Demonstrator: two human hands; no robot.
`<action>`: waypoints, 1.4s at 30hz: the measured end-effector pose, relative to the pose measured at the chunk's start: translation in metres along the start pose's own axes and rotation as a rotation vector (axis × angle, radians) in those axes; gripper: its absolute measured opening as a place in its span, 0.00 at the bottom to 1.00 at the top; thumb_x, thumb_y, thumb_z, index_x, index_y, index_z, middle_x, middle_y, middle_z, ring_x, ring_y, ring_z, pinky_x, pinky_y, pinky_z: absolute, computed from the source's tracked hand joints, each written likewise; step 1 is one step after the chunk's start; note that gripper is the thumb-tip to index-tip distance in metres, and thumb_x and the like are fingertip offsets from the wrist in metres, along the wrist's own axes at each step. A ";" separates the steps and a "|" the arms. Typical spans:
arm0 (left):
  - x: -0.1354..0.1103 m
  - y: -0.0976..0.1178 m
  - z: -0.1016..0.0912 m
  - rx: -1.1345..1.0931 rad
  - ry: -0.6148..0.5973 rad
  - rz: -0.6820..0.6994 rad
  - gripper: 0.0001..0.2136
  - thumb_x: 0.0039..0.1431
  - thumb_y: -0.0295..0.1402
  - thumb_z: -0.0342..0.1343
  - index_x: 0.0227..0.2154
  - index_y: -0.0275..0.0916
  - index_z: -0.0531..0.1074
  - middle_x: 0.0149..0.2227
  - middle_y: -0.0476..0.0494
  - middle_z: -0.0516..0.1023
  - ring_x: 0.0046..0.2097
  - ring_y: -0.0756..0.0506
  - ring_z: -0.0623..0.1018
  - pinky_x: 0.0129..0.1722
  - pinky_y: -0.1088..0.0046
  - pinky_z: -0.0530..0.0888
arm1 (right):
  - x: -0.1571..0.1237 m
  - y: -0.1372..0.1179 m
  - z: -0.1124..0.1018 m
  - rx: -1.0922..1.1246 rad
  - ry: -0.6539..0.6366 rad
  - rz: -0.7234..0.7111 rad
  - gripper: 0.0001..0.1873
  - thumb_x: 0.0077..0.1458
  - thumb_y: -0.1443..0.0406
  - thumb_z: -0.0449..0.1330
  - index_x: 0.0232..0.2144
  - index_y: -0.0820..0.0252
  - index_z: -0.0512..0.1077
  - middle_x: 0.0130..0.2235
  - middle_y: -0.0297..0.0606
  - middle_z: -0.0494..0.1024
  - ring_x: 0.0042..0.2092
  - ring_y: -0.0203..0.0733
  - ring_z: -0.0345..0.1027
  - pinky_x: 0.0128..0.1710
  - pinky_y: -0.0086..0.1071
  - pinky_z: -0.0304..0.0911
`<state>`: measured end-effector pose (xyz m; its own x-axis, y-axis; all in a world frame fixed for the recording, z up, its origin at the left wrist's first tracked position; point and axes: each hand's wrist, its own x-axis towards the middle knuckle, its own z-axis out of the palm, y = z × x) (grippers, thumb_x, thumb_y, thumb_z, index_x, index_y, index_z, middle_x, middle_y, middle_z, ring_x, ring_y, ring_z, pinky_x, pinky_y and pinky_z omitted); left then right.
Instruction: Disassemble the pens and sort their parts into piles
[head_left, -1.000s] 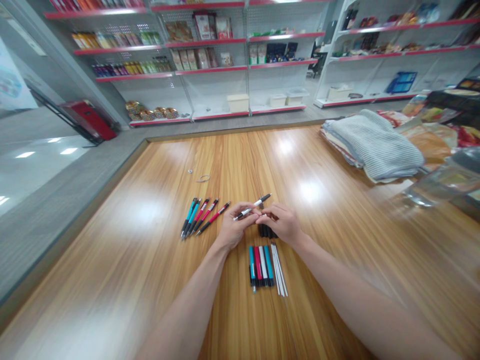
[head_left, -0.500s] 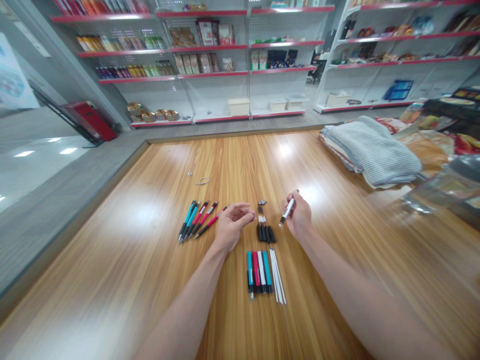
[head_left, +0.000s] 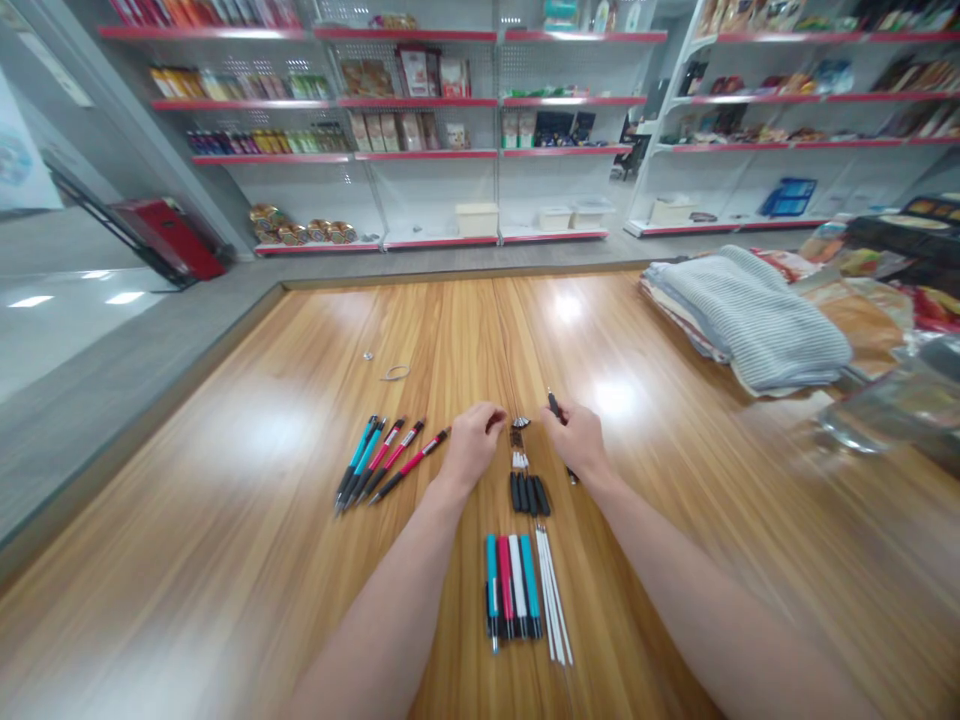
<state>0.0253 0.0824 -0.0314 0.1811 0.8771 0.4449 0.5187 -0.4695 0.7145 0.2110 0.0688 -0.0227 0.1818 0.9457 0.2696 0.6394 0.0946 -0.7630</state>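
Five pens (head_left: 381, 460) lie left: two blue, three red. One held pen (head_left: 553, 404) is at right. Near centre are four barrels (head_left: 518, 587) (two blue, one red, one white) and at least three white rods (head_left: 552, 597); just farther, four black grips (head_left: 523, 494); far left, one grey loop (head_left: 396, 379).

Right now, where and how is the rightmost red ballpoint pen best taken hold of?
Probably pinch the rightmost red ballpoint pen across its upper barrel, from above and right: it lies flat, its far end fanned clear of the neighbouring red pen.
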 end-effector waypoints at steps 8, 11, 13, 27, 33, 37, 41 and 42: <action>0.000 -0.007 -0.012 0.013 -0.057 0.002 0.12 0.53 0.20 0.54 0.40 0.38 0.72 0.38 0.44 0.76 0.40 0.47 0.76 0.42 0.70 0.74 | 0.001 -0.001 0.001 -0.126 -0.089 0.001 0.15 0.55 0.58 0.54 0.32 0.58 0.78 0.28 0.36 0.78 0.29 0.38 0.69 0.30 0.28 0.56; 0.001 -0.010 -0.010 0.010 -0.064 -0.010 0.11 0.54 0.21 0.53 0.39 0.38 0.72 0.37 0.44 0.77 0.40 0.46 0.76 0.43 0.69 0.74 | 0.000 0.000 0.001 -0.130 -0.101 0.002 0.15 0.55 0.58 0.54 0.33 0.57 0.78 0.28 0.36 0.78 0.29 0.38 0.69 0.30 0.28 0.56; 0.001 -0.010 -0.007 0.006 -0.060 -0.018 0.10 0.55 0.22 0.53 0.38 0.38 0.73 0.37 0.43 0.78 0.39 0.46 0.77 0.42 0.68 0.74 | -0.001 -0.001 0.001 -0.133 -0.104 -0.001 0.15 0.55 0.58 0.54 0.34 0.57 0.78 0.28 0.36 0.79 0.30 0.39 0.70 0.29 0.28 0.56; 0.001 0.000 0.000 0.026 -0.012 -0.023 0.08 0.56 0.23 0.53 0.36 0.38 0.74 0.36 0.43 0.79 0.37 0.46 0.77 0.43 0.68 0.72 | -0.002 -0.002 0.002 -0.179 -0.112 -0.032 0.14 0.56 0.59 0.53 0.34 0.56 0.78 0.30 0.37 0.79 0.32 0.41 0.72 0.30 0.28 0.56; 0.000 0.002 0.003 0.014 -0.013 -0.022 0.09 0.56 0.23 0.53 0.36 0.38 0.74 0.36 0.43 0.79 0.38 0.45 0.77 0.42 0.67 0.72 | -0.001 -0.002 0.002 -0.182 -0.118 -0.034 0.13 0.55 0.59 0.54 0.35 0.54 0.78 0.31 0.36 0.80 0.34 0.41 0.73 0.31 0.29 0.56; 0.000 0.001 0.003 0.020 -0.022 -0.019 0.09 0.57 0.23 0.53 0.37 0.39 0.74 0.35 0.43 0.79 0.38 0.45 0.77 0.42 0.67 0.72 | -0.002 -0.002 0.003 -0.190 -0.112 -0.029 0.14 0.55 0.58 0.54 0.34 0.55 0.78 0.31 0.37 0.80 0.33 0.41 0.72 0.30 0.29 0.56; -0.001 0.000 0.003 0.015 -0.037 -0.008 0.08 0.57 0.24 0.53 0.37 0.39 0.74 0.36 0.43 0.78 0.39 0.44 0.77 0.41 0.67 0.73 | -0.002 -0.002 0.003 -0.194 -0.095 -0.028 0.13 0.55 0.58 0.54 0.34 0.53 0.78 0.28 0.35 0.79 0.30 0.40 0.71 0.28 0.29 0.54; -0.001 0.000 0.003 0.011 -0.035 -0.006 0.08 0.57 0.24 0.52 0.37 0.39 0.74 0.36 0.43 0.78 0.39 0.44 0.77 0.42 0.67 0.73 | -0.003 -0.002 0.003 -0.197 -0.094 -0.031 0.14 0.55 0.58 0.54 0.34 0.54 0.78 0.27 0.35 0.78 0.29 0.39 0.70 0.28 0.29 0.54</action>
<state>0.0281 0.0822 -0.0335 0.2072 0.8831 0.4210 0.5287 -0.4632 0.7113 0.2073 0.0669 -0.0235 0.0951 0.9690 0.2282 0.7787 0.0704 -0.6235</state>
